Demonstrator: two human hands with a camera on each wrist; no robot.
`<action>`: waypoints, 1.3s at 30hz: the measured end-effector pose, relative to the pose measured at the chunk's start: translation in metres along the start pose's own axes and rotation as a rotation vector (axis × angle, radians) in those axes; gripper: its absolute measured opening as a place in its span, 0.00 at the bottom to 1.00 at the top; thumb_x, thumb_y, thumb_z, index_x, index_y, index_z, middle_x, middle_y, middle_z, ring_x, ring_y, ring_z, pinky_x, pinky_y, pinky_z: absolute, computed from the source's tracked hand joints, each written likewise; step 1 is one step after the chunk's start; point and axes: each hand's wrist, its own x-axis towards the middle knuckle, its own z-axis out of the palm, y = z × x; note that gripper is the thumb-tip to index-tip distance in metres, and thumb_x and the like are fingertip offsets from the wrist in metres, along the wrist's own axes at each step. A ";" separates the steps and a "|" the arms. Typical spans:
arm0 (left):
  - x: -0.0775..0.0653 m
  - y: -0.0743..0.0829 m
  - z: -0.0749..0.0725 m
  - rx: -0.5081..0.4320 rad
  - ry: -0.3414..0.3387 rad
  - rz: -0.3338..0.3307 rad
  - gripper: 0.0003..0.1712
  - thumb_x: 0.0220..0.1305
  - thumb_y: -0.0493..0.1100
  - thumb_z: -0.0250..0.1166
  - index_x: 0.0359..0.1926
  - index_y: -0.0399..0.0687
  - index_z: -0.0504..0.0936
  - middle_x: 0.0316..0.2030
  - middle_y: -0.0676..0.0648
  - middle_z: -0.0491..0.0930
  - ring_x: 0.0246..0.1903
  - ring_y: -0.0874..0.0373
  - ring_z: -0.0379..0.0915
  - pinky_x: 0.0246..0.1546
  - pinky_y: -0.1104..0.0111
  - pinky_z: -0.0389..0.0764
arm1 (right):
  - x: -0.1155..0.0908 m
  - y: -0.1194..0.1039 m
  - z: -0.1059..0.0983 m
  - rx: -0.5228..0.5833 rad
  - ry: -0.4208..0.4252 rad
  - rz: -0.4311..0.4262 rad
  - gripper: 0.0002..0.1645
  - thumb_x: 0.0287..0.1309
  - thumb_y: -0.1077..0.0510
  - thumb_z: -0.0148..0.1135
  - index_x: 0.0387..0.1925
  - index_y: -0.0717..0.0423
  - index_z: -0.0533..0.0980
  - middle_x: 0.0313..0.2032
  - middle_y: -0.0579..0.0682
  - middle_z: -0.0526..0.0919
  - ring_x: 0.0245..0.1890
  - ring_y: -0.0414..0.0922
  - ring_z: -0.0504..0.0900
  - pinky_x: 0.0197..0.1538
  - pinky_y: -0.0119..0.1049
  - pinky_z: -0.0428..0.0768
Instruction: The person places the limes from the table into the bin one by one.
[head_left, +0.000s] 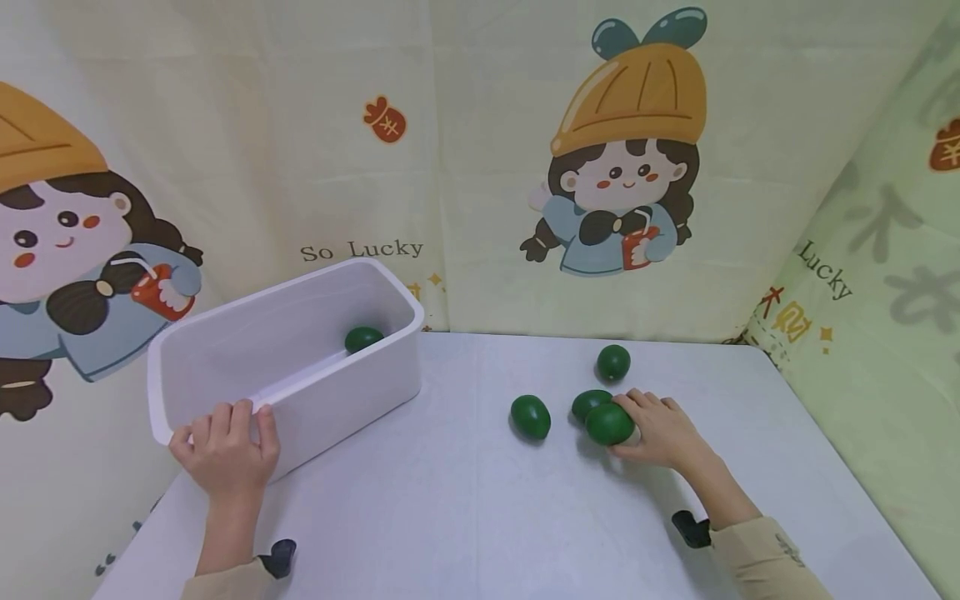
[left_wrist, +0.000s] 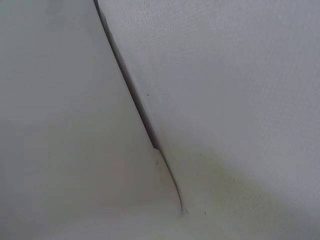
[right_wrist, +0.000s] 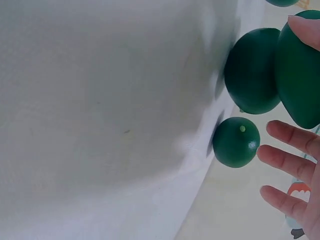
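Note:
In the head view, my left hand [head_left: 228, 446] grips the near rim of a white rectangular bin [head_left: 352, 392], fingers hooked over the edge. One dark green oval fruit [head_left: 363, 339] lies inside the bin. On the right, my right hand [head_left: 660, 429] holds another smooth green fruit [head_left: 609, 424] between thumb and fingers. Right behind it, a second fruit [head_left: 589, 403] overlaps it in this view. The right wrist view has the thumb [right_wrist: 306, 31] on the held fruit [right_wrist: 299, 70], other fingers spread. The left wrist view catches only the bin's wall [left_wrist: 75, 125] and the tabletop.
A loose green fruit [head_left: 531, 417] lies left of the right hand, and one more [head_left: 613, 362] sits farther back. The white table [head_left: 450, 500] ends at a printed cloth backdrop [head_left: 480, 167] behind, with more cloth on the right.

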 end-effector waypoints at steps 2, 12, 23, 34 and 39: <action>0.000 0.000 -0.001 0.002 -0.002 0.001 0.27 0.59 0.54 0.45 0.31 0.31 0.74 0.27 0.31 0.73 0.28 0.35 0.63 0.40 0.43 0.57 | 0.000 0.000 -0.001 0.001 0.000 0.002 0.43 0.35 0.36 0.68 0.50 0.57 0.71 0.44 0.55 0.75 0.44 0.53 0.74 0.44 0.55 0.70; 0.000 -0.001 -0.001 0.013 -0.016 0.005 0.28 0.61 0.55 0.45 0.32 0.30 0.74 0.28 0.31 0.74 0.29 0.35 0.64 0.40 0.43 0.57 | 0.008 -0.003 -0.010 -0.007 0.039 0.006 0.42 0.35 0.37 0.68 0.51 0.57 0.71 0.45 0.57 0.75 0.44 0.55 0.75 0.46 0.56 0.69; -0.001 0.000 0.001 0.012 0.011 -0.002 0.25 0.58 0.52 0.47 0.31 0.31 0.74 0.27 0.31 0.74 0.29 0.35 0.63 0.40 0.42 0.57 | 0.027 -0.010 -0.022 -0.011 0.035 -0.004 0.44 0.36 0.35 0.66 0.53 0.54 0.69 0.49 0.58 0.74 0.47 0.55 0.74 0.46 0.55 0.69; 0.000 -0.001 0.001 0.010 -0.014 0.002 0.24 0.57 0.52 0.47 0.32 0.30 0.74 0.28 0.31 0.73 0.30 0.34 0.63 0.41 0.42 0.57 | 0.042 -0.020 -0.032 -0.020 0.066 -0.034 0.42 0.37 0.36 0.66 0.52 0.55 0.69 0.49 0.56 0.73 0.47 0.55 0.73 0.47 0.55 0.68; 0.000 -0.001 0.000 0.007 -0.021 0.004 0.25 0.58 0.52 0.47 0.32 0.31 0.74 0.28 0.31 0.73 0.30 0.34 0.64 0.41 0.42 0.57 | 0.051 -0.028 -0.038 -0.016 0.079 -0.042 0.42 0.37 0.36 0.66 0.52 0.54 0.69 0.48 0.55 0.73 0.46 0.54 0.73 0.46 0.54 0.69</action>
